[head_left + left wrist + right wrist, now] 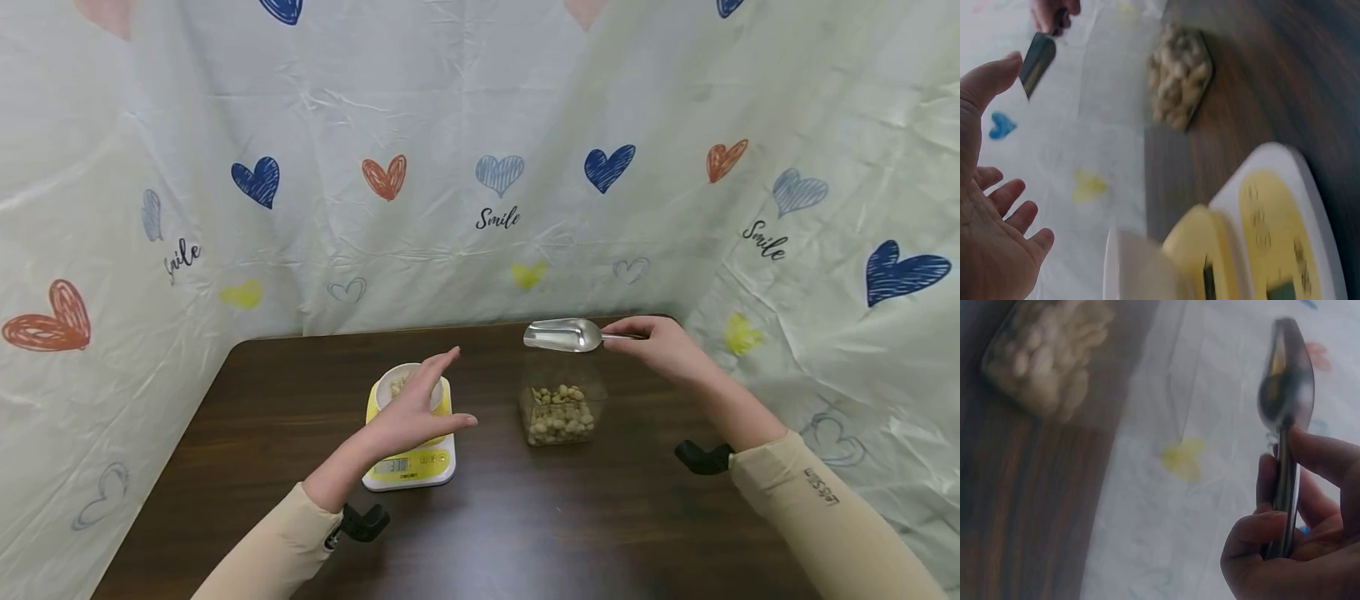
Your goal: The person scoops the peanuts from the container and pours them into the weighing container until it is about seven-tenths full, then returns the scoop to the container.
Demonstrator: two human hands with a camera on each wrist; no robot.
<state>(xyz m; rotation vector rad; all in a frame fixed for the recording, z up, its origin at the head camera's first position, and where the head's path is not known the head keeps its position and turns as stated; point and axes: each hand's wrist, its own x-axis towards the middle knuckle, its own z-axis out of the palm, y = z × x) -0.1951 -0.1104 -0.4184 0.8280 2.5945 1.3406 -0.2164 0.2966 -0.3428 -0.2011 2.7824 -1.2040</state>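
My right hand grips the handle of a metal scoop, raised behind and above a clear plastic container of shelled nuts or beans. In the right wrist view, fingers and thumb wrap the scoop's handle, and its bowl looks bare. My left hand hovers over a yellow and white kitchen scale, thumb and fingers spread apart, holding nothing. On the scale sits a white bowl with some pale pieces in it, partly hidden by that hand. The scale's display seems to read 370 or 37.0.
Everything stands on a dark brown wooden table. A white curtain printed with hearts and "Smile" hangs close behind the table and along both sides. Black straps with camera mounts sit on both wrists.
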